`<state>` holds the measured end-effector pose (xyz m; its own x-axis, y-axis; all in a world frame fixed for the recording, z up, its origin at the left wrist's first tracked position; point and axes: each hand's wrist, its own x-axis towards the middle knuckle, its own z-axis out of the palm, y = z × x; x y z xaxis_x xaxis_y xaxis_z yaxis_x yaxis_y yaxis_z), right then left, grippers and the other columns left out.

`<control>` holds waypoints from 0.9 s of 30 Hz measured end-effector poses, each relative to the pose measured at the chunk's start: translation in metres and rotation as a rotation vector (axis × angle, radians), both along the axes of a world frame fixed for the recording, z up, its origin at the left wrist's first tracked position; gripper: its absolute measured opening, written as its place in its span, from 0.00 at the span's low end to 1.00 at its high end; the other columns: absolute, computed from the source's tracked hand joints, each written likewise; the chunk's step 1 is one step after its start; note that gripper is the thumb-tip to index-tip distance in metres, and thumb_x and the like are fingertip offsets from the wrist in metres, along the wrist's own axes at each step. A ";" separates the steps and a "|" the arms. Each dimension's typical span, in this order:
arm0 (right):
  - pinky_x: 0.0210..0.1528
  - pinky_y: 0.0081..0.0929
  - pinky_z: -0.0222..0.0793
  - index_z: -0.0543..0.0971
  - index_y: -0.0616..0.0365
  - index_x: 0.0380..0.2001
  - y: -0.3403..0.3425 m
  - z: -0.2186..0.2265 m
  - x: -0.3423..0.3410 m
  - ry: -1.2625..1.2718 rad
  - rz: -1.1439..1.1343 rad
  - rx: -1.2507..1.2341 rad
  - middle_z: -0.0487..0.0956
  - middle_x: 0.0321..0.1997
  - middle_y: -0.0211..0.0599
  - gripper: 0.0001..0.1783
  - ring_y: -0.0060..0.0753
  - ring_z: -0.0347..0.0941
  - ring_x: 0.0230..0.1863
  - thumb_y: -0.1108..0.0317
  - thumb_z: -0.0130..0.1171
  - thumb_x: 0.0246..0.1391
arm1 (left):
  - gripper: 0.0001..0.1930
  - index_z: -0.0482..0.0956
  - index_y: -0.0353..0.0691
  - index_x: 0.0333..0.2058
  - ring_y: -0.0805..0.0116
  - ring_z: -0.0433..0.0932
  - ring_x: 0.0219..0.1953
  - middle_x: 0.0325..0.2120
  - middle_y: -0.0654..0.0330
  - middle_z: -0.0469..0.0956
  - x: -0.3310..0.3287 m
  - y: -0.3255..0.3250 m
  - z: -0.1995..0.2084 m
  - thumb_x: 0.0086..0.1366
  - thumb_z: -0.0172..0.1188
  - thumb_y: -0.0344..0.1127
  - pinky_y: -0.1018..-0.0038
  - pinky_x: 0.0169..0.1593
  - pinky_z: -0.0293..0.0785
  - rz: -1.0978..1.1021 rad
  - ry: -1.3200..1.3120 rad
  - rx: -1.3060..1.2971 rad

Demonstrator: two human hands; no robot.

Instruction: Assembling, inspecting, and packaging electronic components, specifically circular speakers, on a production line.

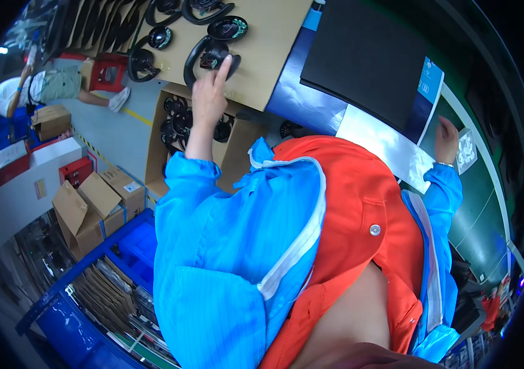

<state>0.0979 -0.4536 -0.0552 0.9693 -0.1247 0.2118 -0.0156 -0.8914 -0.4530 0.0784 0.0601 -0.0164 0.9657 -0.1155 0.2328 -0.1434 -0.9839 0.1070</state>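
Factory workshop: black parts (141,59) with exposed circuit boards (228,28), open cardboard cartons (99,195), yellow floor line (137,117), blue bins (68,326)

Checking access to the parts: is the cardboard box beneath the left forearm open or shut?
Open: nothing covers the mouth of the cardboard box, and black parts show inside.

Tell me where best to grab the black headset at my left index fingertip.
Probably by its curved band, coming from the picture's left: that slim arc bows outward over bare cardboard, away from your left hand and the ear cup, whose inside looks exposed.
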 end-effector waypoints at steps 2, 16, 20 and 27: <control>0.39 0.22 0.65 0.74 0.55 0.34 0.014 -0.008 0.005 0.082 0.019 0.200 0.72 0.36 0.38 0.11 0.31 0.69 0.37 0.72 0.49 0.44 | 0.30 0.55 0.49 0.52 0.52 0.68 0.32 0.29 0.53 0.68 -0.001 -0.043 0.012 0.48 0.51 0.27 0.63 0.34 0.64 -0.012 0.039 -0.138; 0.46 0.32 0.61 0.56 0.61 0.50 0.122 0.025 0.021 0.660 0.036 1.778 0.68 0.42 0.40 0.27 0.31 0.65 0.42 0.60 0.46 0.50 | 0.31 0.54 0.43 0.52 0.61 0.73 0.26 0.27 0.51 0.70 0.043 -0.242 0.027 0.48 0.55 0.29 0.72 0.29 0.70 -0.399 0.169 -0.700; 0.43 0.29 0.66 0.56 0.62 0.50 0.110 0.013 0.042 0.576 -0.064 1.701 0.70 0.39 0.42 0.25 0.30 0.68 0.39 0.73 0.48 0.48 | 0.27 0.61 0.40 0.46 0.55 0.68 0.35 0.30 0.51 0.68 0.069 -0.211 0.010 0.43 0.57 0.28 0.66 0.38 0.65 -0.313 0.073 -0.579; 0.42 0.26 0.66 0.60 0.64 0.49 0.096 -0.012 0.051 0.468 -0.068 1.579 0.70 0.40 0.41 0.22 0.29 0.68 0.39 0.68 0.46 0.50 | 0.29 0.61 0.40 0.46 0.60 0.70 0.31 0.29 0.56 0.71 0.102 -0.215 -0.024 0.43 0.61 0.34 0.69 0.36 0.66 -0.327 0.076 -0.434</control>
